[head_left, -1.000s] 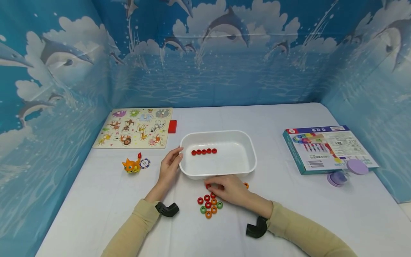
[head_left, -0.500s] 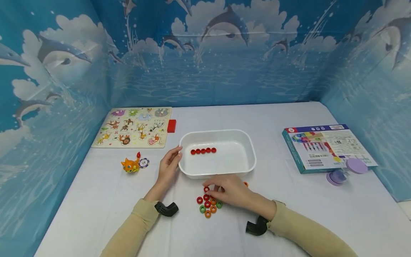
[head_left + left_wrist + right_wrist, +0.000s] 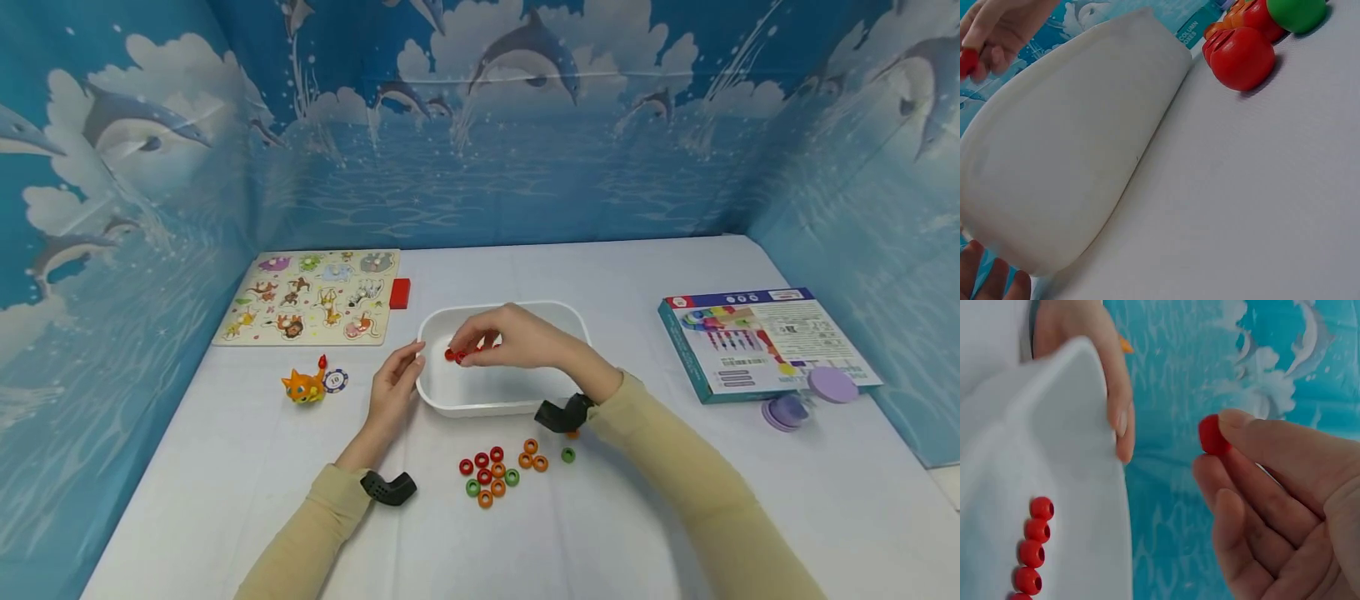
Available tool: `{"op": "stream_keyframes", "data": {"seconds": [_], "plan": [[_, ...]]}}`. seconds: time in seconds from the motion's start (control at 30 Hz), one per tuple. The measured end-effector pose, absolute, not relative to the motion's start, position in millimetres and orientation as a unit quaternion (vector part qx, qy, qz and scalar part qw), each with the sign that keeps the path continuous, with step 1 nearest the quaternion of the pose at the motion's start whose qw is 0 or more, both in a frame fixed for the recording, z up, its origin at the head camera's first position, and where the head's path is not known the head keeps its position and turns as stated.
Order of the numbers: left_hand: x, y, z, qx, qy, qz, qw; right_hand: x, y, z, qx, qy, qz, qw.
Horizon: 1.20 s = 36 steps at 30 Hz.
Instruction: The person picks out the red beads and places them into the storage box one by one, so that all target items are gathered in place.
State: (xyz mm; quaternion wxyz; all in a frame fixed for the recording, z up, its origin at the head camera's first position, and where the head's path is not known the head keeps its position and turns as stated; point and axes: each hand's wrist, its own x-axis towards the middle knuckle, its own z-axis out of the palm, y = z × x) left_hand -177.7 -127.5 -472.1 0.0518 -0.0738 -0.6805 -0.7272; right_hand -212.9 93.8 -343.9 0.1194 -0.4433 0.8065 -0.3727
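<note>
Your right hand pinches one red bead at the fingertips, thumb over it, and holds it above the white tray, close to the left end of the row of red beads lying on the tray floor. A second ago that hand was down on the table among the loose beads, in front of the tray; it has since lifted and crossed the near rim with the bead in its grip. I judge one pick complete and the placing not yet done: the bead is clear of the tray floor and apart from the row.

Your left hand has not moved. Its straight fingers rest against the tray's left wall, steadying it, and grip nothing.

Red, orange and green beads remain on the table near the tray's front edge. Further out lie an animal puzzle board, an orange toy and a boxed set.
</note>
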Motion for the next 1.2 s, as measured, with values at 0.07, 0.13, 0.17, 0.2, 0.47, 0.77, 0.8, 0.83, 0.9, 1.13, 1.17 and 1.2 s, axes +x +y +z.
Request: {"op": "stream_keyframes", "data": {"seconds": [0.07, 0.13, 0.17, 0.2, 0.47, 0.77, 0.8, 0.83, 0.9, 1.13, 1.17, 1.2], "plan": [[-177, -127, -469, -0.071, -0.686, -0.723, 0.046, -229, 86, -349, -0.432, 0.806, -0.373, 0.157], [-174, -127, -464, -0.071, -0.689, -0.720, 0.042, -242, 78, -356, -0.424, 0.808, -0.366, 0.186], [-173, -126, -461, -0.070, -0.691, -0.719, 0.040, -248, 75, -361, -0.419, 0.808, -0.362, 0.200], [-171, -126, -458, -0.069, -0.693, -0.717, 0.039, -254, 72, -366, -0.414, 0.808, -0.360, 0.214], [-167, -124, -450, -0.073, -0.697, -0.712, 0.040, -275, 59, -401, -0.400, 0.793, -0.343, 0.306], [-169, -124, -450, -0.076, -0.693, -0.715, 0.042, -276, 54, -413, -0.366, 0.793, -0.341, 0.348], [-168, -124, -450, -0.076, -0.694, -0.715, 0.042, -276, 54, -413, -0.362, 0.792, -0.343, 0.351], [-168, -123, -449, -0.076, -0.695, -0.713, 0.042, -276, 55, -411, -0.362, 0.792, -0.345, 0.350], [-168, -123, -449, -0.076, -0.697, -0.711, 0.042, -276, 58, -403, -0.362, 0.796, -0.347, 0.339], [-174, -126, -462, -0.065, -0.689, -0.721, 0.035, -258, 86, -352, -0.392, 0.809, -0.374, 0.229], [-175, -127, -465, -0.064, -0.687, -0.723, 0.034, -252, 91, -346, -0.395, 0.806, -0.383, 0.219], [-177, -128, -468, -0.063, -0.686, -0.724, 0.035, -245, 96, -341, -0.400, 0.802, -0.391, 0.212]]}}
